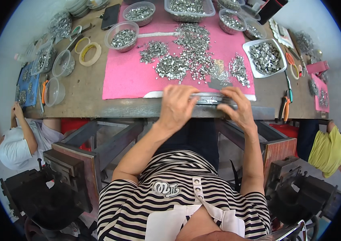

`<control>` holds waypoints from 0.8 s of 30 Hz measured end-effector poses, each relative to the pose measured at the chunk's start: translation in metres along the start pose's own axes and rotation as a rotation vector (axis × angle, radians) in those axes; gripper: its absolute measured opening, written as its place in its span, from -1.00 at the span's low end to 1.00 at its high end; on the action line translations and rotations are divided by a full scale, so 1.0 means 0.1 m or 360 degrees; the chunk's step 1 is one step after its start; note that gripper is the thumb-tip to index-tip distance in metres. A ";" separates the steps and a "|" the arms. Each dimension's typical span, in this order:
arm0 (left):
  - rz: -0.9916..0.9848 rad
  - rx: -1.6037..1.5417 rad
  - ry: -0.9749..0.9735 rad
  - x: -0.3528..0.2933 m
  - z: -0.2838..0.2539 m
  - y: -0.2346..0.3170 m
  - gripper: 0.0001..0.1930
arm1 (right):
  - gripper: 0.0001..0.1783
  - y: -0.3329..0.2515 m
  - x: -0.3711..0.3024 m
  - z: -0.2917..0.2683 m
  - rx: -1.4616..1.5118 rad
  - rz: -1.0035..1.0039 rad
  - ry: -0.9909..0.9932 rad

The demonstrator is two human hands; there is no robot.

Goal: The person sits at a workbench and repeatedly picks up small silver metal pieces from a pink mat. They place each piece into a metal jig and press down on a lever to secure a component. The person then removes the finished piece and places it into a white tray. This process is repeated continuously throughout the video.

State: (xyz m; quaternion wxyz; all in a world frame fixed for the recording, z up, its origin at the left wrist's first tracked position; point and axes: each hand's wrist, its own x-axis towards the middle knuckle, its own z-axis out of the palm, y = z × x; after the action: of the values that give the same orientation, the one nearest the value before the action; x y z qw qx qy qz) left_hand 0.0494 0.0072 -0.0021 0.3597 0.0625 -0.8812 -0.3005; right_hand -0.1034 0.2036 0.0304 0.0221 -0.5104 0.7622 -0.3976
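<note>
A narrow silver metal bar (209,99) lies between my hands at the table's front edge. My left hand (177,105) is closed on its left end, thumb toward me and fingers on the far side. At the right end my right hand (239,107) curls its fingers and thumb around the bar; its fingertips are slightly blurred. Just beyond the bar, piles of small silver metal pieces (172,67) lie on a pink mat (122,78). A small dark grey flat piece (215,83) and some thin clear slivers (222,75) are near my right fingers.
Plastic tubs (122,37) and a white dish (268,58) of metal pieces ring the mat. Tape rolls (90,54) lie left; orange-handled pliers (285,105) lie right by the edge. One person (19,140) sits left, another (328,148) right. Dark machine parts (68,176) flank me.
</note>
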 end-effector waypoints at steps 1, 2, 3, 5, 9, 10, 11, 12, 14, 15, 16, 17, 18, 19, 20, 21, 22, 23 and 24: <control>-0.0058 0.0107 -0.0007 0.03 -0.07 -0.09 -0.82 | -0.62 0.01 0.07 0.03 -0.0016 -0.0029 -0.0016; -0.0113 0.0213 -0.0015 0.08 -0.13 -0.21 -0.85 | -0.66 0.03 0.17 0.10 -0.0033 -0.0057 -0.0029; -0.0167 0.0317 -0.0023 0.13 -0.16 -0.30 -0.87 | -0.70 0.05 0.29 0.19 -0.0052 -0.0084 -0.0042; -0.0168 0.0437 -0.0022 0.14 -0.16 -0.48 -0.88 | -0.82 0.07 0.54 0.48 -0.0054 -0.0225 -0.0054; -0.0179 0.0565 -0.0047 0.16 -0.12 -0.52 -0.86 | -0.86 0.09 0.88 0.91 -0.0258 -0.0409 -0.0061; -0.0163 0.0531 -0.0057 0.15 -0.11 -0.52 -0.87 | -0.88 0.11 0.92 0.97 -0.0307 -0.0452 -0.0046; -0.0147 0.0497 -0.0067 0.15 -0.09 -0.53 -0.88 | -0.89 0.12 0.96 0.98 -0.0335 -0.0455 -0.0062; -0.0131 0.0463 -0.0076 0.15 -0.08 -0.54 -0.89 | -0.89 0.13 0.99 0.99 -0.0362 -0.0458 -0.0079; -0.0115 0.0415 -0.0108 0.16 -0.07 -0.54 -0.90 | -0.91 0.14 0.97 0.99 -0.0385 -0.0442 -0.0108; -0.0107 0.0392 -0.0124 0.17 -0.07 -0.54 -0.91 | -0.92 0.13 0.96 0.98 -0.0381 -0.0426 -0.0115; -0.0096 0.0373 -0.0170 0.19 -0.08 -0.55 -0.91 | -0.92 0.12 0.96 0.97 -0.0376 -0.0411 -0.0123; -0.0086 0.0354 -0.0216 0.21 -0.09 -0.56 -0.91 | -0.93 0.11 0.95 0.96 -0.0351 -0.0418 -0.0115; -0.0076 0.0336 -0.0261 0.22 -0.11 -0.56 -0.90 | -0.93 0.10 0.95 0.96 -0.0325 -0.0426 -0.0108; -0.0055 0.0337 -0.0263 0.24 -0.13 -0.56 -0.91 | -0.93 0.09 0.95 0.95 -0.0304 -0.0431 -0.0095; -0.0034 0.0339 -0.0264 0.25 -0.16 -0.56 -0.91 | -0.93 0.10 0.94 0.96 -0.0329 -0.0427 -0.0100; -0.0013 0.0341 -0.0266 0.25 -0.18 -0.56 -0.91 | -0.93 0.11 0.94 0.99 -0.0354 -0.0423 -0.0105; -0.0015 0.0339 -0.0282 0.25 -0.23 -0.57 -0.91 | -0.93 0.12 0.95 1.01 -0.0376 -0.0421 -0.0108; -0.0017 0.0337 -0.0298 0.24 -0.27 -0.58 -0.91 | -0.92 0.12 0.96 1.00 -0.0379 -0.0433 -0.0142; -0.0019 0.0335 -0.0315 0.23 -0.29 -0.58 -0.91 | -0.91 0.12 0.96 0.97 -0.0383 -0.0445 -0.0177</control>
State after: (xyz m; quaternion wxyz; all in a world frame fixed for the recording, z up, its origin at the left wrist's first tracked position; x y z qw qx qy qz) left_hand 0.0465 -0.0614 -0.0053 0.2608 0.0752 -0.9385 -0.2133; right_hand -0.1158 0.0727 -0.0075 -0.0525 -0.6313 0.7236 -0.2740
